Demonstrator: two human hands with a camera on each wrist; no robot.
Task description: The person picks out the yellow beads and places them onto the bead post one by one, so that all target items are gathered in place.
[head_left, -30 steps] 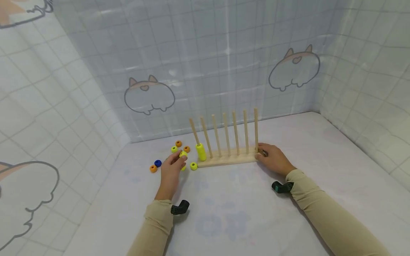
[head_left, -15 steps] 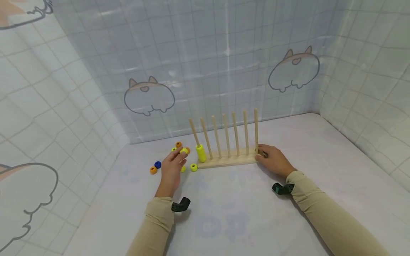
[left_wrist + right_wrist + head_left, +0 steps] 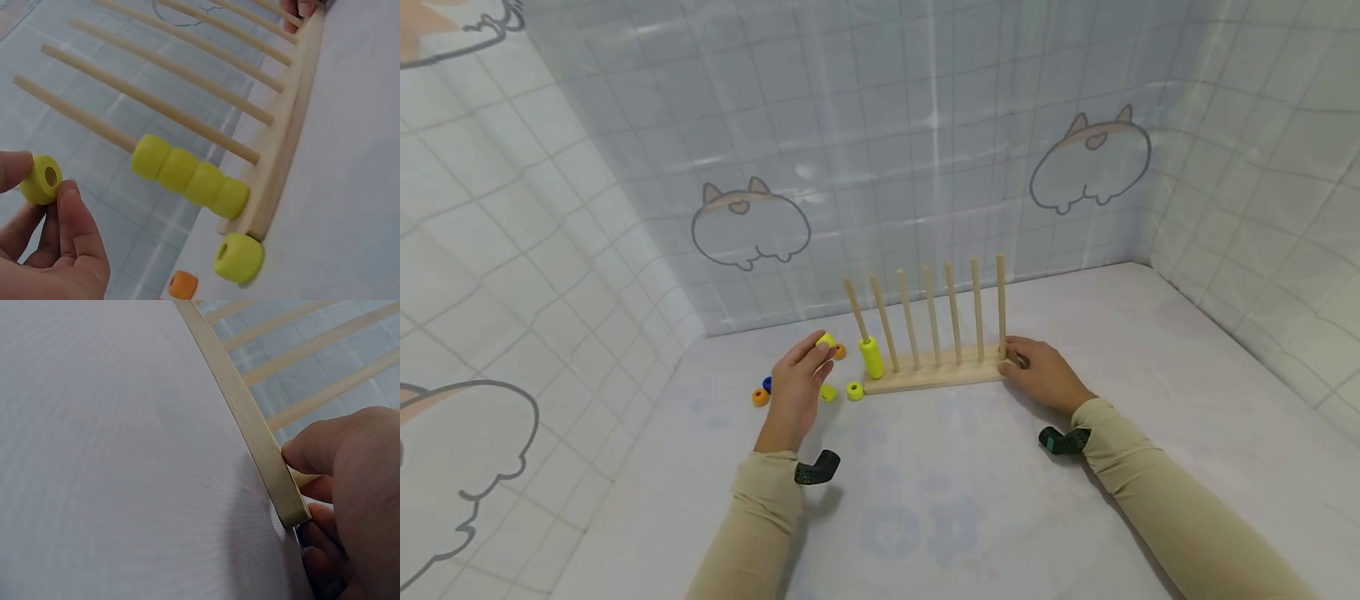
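Observation:
My left hand (image 3: pixel 795 390) pinches a yellow bead (image 3: pixel 31 189) between thumb and fingers, its hole facing the pegs in the left wrist view. The bead is raised, left of the wooden peg rack (image 3: pixel 940 380). Several yellow beads (image 3: pixel 180 169) are stacked at the bottom of the rack's leftmost peg (image 3: pixel 81 112); the other pegs are bare. At the rack's right end my right hand (image 3: pixel 1041 372) grips the base, thumb on the near side and fingers curled behind. In the right wrist view the thumb (image 3: pixel 306 450) presses near the base's end.
A loose yellow bead (image 3: pixel 854 391) lies by the rack's left corner, with another yellow bead (image 3: pixel 827 392) beside it. An orange bead (image 3: pixel 839 352) sits behind. Left of my left hand are a blue bead (image 3: pixel 767 383) and an orange bead (image 3: pixel 760 397). Tiled-pattern walls enclose the table.
My left hand has lifted the yellow bead slightly and turned it, now covering some beads behind. The right hand keeps its grip on the rack, and the stack on the peg is unchanged.

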